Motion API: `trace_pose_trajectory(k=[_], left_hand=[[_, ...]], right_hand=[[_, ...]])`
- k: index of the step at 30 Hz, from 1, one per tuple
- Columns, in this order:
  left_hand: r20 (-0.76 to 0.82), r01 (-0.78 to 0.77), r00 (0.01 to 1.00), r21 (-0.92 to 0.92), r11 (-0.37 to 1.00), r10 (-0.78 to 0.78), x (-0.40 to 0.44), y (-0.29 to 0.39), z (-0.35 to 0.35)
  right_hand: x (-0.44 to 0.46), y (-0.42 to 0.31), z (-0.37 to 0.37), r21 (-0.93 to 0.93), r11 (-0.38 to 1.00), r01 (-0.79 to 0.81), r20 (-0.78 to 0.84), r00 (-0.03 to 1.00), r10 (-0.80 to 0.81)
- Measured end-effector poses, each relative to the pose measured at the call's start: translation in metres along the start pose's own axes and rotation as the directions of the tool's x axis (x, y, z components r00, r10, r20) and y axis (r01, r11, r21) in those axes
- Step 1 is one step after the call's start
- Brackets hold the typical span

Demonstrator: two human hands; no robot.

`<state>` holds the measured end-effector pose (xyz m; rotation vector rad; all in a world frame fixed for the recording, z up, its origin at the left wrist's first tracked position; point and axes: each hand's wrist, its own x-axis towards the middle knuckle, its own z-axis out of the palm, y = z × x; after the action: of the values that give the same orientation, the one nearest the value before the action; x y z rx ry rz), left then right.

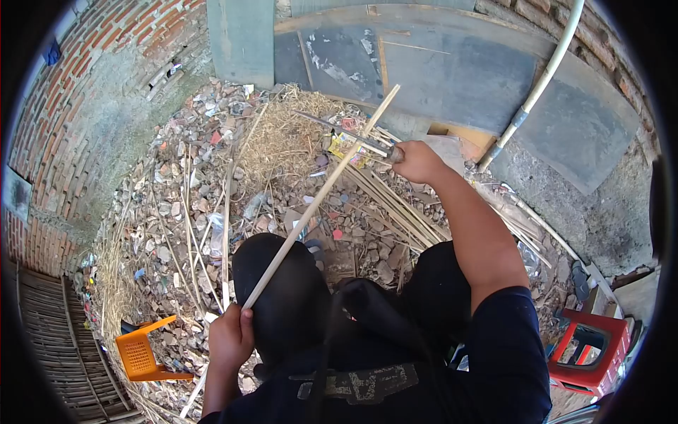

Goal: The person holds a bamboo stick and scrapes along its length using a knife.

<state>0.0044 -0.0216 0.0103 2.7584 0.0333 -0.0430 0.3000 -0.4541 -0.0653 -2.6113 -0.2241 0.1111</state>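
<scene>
Fingers: left hand (230,336) grasps near end of bamboo strip (322,196), apparently steadying it; right hand (420,162) clenches long-bladed knife (344,132), blade crossing strip's upper portion, beyond left knee (272,258).

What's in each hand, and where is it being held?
The left hand holds a bamboo strip well back from its far end; the right hand holds a knife by its handle.

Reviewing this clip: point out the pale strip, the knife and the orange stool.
Pale strip (318,201), head view: about mid-length.
Knife (376,145), head view: blade, near the handle.
Orange stool (140,355), head view: perforated panel.
</scene>
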Motion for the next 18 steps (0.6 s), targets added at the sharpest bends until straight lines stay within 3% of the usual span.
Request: trace_pose_trajectory(k=[3, 6, 9, 10, 13, 16, 18], left_hand=[[0.002, -0.014, 1.000, -0.023, 1.000, 0.015, -0.001, -0.006, 0.004], [-0.041, -0.039, 0.999, -0.071, 0.997, 0.036, 0.002, -0.009, 0.015], [-0.042, -0.053, 0.998, 0.006, 0.999, 0.053, 0.005, -0.008, 0.014], [-0.059, -0.062, 0.996, 0.001, 0.998, 0.062, 0.006, -0.012, 0.016], [-0.089, -0.070, 0.993, 0.036, 0.997, 0.073, 0.001, -0.021, 0.021], [-0.083, -0.070, 0.993, 0.163, 0.984, 0.084, 0.001, -0.014, 0.008], [-0.038, -0.066, 0.997, 0.179, 0.982, 0.074, 0.004, -0.012, -0.001]], right_hand=[[-0.023, -0.026, -0.022, 0.032, 0.996, 0.088, -0.041, 0.995, -0.087], [-0.045, -0.057, -0.033, -0.031, 0.977, 0.209, 0.043, 0.977, -0.207], [-0.053, -0.085, -0.036, -0.282, 0.903, 0.325, 0.156, 0.944, -0.291], [-0.046, -0.082, -0.038, -0.211, 0.933, 0.292, 0.189, 0.948, -0.254], [-0.011, -0.026, -0.020, 0.183, 0.982, -0.036, -0.007, 0.999, 0.038], [0.002, 0.023, -0.001, 0.015, 0.997, -0.077, -0.237, 0.968, 0.078], [-0.002, 0.029, -0.001, -0.015, 0.999, -0.041, -0.184, 0.982, 0.037]])
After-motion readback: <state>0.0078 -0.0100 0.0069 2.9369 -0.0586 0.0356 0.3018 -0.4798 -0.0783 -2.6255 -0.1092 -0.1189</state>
